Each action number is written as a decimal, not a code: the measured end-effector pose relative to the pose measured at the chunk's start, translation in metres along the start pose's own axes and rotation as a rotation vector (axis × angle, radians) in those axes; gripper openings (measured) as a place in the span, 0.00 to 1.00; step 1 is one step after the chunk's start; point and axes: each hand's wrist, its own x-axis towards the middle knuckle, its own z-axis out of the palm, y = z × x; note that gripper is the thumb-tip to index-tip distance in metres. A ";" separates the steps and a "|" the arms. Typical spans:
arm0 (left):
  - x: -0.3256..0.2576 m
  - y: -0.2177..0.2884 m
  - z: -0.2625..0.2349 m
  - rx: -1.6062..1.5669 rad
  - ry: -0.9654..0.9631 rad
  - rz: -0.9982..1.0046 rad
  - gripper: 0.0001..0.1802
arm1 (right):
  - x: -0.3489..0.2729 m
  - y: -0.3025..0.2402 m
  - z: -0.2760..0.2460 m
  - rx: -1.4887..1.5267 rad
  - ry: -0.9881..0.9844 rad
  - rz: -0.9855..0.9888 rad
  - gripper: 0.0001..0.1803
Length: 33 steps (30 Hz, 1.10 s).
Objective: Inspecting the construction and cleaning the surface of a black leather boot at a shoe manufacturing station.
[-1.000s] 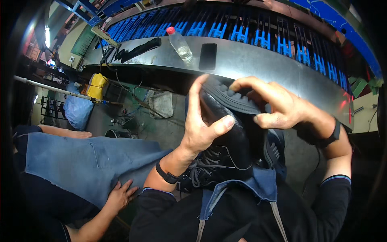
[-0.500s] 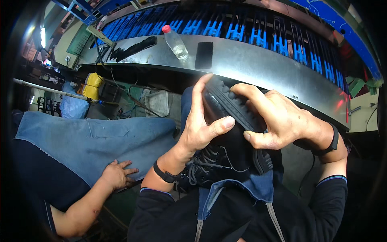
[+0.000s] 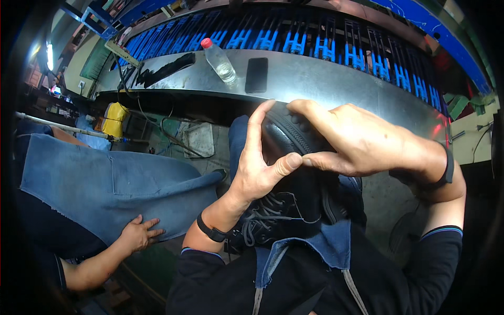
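Glossy black, the shoe (image 3: 296, 191) is being held before the person's denim apron (image 3: 336, 239), its toe (image 3: 273, 128) pointing toward the metal bench (image 3: 315, 73); the left hand (image 3: 256, 170) is gripping that toe between thumb (image 3: 286, 164) and fingers (image 3: 255, 128), and the right hand (image 3: 359, 139) is pinching the dark sole (image 3: 295, 131).

From my end, the right hand (image 3: 357, 136) covers much of the sole (image 3: 292, 127) on the black shoe (image 3: 275, 135), and its remaining fingers tuck out of my sight, as do the left hand's (image 3: 257, 170) behind the upper. The blue bag (image 3: 94, 142) is partly blocked by the co-worker's denim apron (image 3: 79, 168), the co-worker's sleeve and torso (image 3: 60, 218) fade into the black left rim, and the top edge clips the blue frame (image 3: 446, 39). Background clutter at far left: too small and blurred for me to identify.
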 end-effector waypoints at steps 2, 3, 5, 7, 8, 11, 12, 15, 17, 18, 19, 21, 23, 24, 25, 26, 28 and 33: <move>0.001 -0.006 -0.003 0.067 0.003 0.010 0.58 | 0.004 -0.011 -0.003 -0.059 -0.068 0.107 0.35; 0.001 -0.007 -0.004 0.135 0.011 0.022 0.58 | 0.007 -0.017 -0.003 -0.118 -0.139 0.210 0.34; 0.001 -0.004 -0.005 0.151 0.037 0.005 0.57 | 0.009 -0.018 0.004 -0.160 -0.149 0.188 0.33; 0.003 -0.002 -0.006 0.221 0.048 0.032 0.53 | 0.007 -0.016 0.015 -0.263 -0.016 0.083 0.32; 0.001 -0.002 -0.006 0.162 0.068 0.002 0.50 | 0.008 -0.015 0.020 -0.254 0.008 0.094 0.31; 0.000 -0.001 -0.007 0.093 0.088 0.022 0.49 | 0.010 -0.006 0.024 -0.099 0.115 0.061 0.31; 0.002 0.000 -0.006 0.048 0.099 0.019 0.49 | 0.011 0.004 0.020 0.026 0.125 0.075 0.27; 0.001 -0.003 -0.007 0.057 0.051 -0.006 0.49 | 0.006 0.026 0.024 0.271 0.104 0.005 0.29; 0.003 -0.004 -0.007 0.042 0.037 0.009 0.49 | 0.006 0.023 0.023 0.217 0.115 -0.025 0.30; 0.003 -0.004 -0.008 0.028 0.024 0.023 0.49 | 0.006 0.019 0.022 0.166 0.126 -0.055 0.31; 0.003 -0.003 -0.008 0.028 0.025 0.024 0.49 | 0.005 0.012 0.019 0.092 0.087 -0.056 0.32; 0.000 0.000 -0.007 -0.022 -0.009 -0.008 0.50 | 0.007 0.007 0.020 0.012 0.126 -0.125 0.33; 0.000 0.000 -0.007 0.003 -0.013 -0.021 0.51 | 0.006 0.004 0.019 -0.014 0.101 -0.113 0.34; 0.000 -0.002 -0.008 0.019 -0.016 -0.023 0.52 | 0.006 0.004 0.019 -0.045 0.108 -0.116 0.35; 0.000 -0.004 -0.009 0.035 -0.019 -0.025 0.52 | 0.006 0.004 0.020 -0.077 0.115 -0.118 0.36; 0.001 -0.005 -0.010 0.035 -0.018 -0.026 0.52 | 0.007 0.005 0.021 -0.075 0.114 -0.118 0.36; 0.001 -0.008 -0.011 0.000 -0.015 -0.017 0.51 | 0.008 0.006 0.023 -0.116 0.105 -0.115 0.38; 0.005 -0.014 -0.014 0.038 -0.008 -0.013 0.49 | 0.011 0.005 0.027 -0.201 0.071 -0.056 0.39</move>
